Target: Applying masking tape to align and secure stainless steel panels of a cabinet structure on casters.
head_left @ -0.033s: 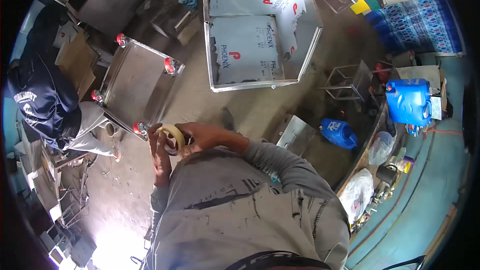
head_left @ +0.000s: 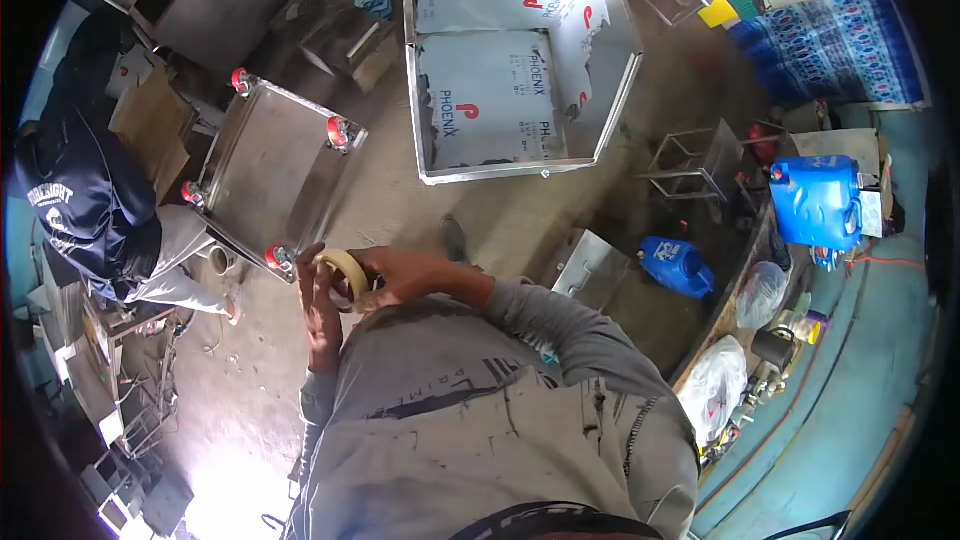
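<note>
A roll of cream masking tape (head_left: 349,264) is held in front of my body, its ring tilted on edge. My left hand (head_left: 319,308) has its fingers raised along the roll's left side, gripping it. From the other side my right hand (head_left: 405,275) closes on the roll with bent fingers and thumb. The exact fingertip contact is partly hidden by the hands. Just beyond my left hand lies a metal-framed flat cart (head_left: 270,170) with red caster wheels. Farther ahead stands a large open metal box frame (head_left: 424,120), its inner panels covered in white printed film.
To the left, a person in a dark hoodie (head_left: 90,200) sits by the cart. On the right are a metal box (head_left: 590,270), a blue jerrycan (head_left: 677,266) on the floor, and a bench with another blue jerrycan (head_left: 815,202) and a plastic bag (head_left: 715,390).
The tape roll has turned slightly between my hands, and my fingers have shifted a little with it. The surroundings look the same.
</note>
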Demonstrator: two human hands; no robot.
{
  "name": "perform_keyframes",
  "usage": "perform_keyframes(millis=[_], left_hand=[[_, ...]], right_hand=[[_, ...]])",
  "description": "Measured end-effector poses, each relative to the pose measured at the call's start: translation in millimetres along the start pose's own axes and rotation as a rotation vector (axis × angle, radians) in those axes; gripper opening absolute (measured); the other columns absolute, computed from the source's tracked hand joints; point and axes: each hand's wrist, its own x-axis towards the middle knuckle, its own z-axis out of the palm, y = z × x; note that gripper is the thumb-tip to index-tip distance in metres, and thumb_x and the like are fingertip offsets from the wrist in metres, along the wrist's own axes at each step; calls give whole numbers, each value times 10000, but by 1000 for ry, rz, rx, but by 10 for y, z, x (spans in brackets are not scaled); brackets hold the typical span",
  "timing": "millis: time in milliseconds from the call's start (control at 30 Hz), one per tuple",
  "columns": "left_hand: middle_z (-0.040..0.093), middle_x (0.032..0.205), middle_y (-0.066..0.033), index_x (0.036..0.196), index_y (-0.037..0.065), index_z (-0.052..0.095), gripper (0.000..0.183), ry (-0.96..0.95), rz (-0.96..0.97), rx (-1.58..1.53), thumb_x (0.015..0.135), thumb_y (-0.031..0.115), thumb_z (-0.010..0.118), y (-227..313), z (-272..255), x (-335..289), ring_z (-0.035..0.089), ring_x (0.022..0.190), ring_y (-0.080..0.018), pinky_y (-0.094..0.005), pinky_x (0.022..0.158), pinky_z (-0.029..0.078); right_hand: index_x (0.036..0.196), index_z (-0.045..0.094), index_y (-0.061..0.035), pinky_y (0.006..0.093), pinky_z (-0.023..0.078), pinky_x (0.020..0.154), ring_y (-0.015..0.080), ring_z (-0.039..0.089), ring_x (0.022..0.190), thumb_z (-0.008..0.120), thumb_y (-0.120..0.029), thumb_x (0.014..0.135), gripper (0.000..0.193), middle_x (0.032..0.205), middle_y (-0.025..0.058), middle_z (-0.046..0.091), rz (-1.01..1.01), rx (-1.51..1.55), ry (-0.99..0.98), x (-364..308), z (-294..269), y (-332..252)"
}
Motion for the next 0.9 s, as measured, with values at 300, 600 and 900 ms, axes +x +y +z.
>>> perform_keyframes(millis=[300, 600, 900], left_hand=[[664, 1231, -121, 1375, 1, 713, 495, -184, 100, 308, 1063, 384, 673, 237, 2, 41, 639, 1103, -221, -378, 990, 507], [704, 1153, -102, 1396, -12, 700, 482, -220, 110, 206, 1085, 348, 624, 236, 59, 63, 632, 1061, -191, -363, 976, 498], [661, 1182, -95, 1405, 15, 621, 483, -243, -171, -88, 1152, 403, 488, 78, -52, 126, 625, 1125, -194, -360, 1036, 488]], right_hand=[[1168, 712, -29, 450, 530, 808, 367, 709, 921, 907, -261, 836, 449, 977, 185, 749, -170, -515, 138, -9, 63, 399], [1082, 675, -5, 493, 513, 745, 417, 704, 832, 879, -260, 833, 411, 899, 209, 706, -62, -439, 114, -38, 37, 279], [1142, 661, 28, 456, 491, 718, 364, 679, 770, 784, -129, 937, 286, 880, 240, 693, -200, -341, 118, -105, 10, 157]])
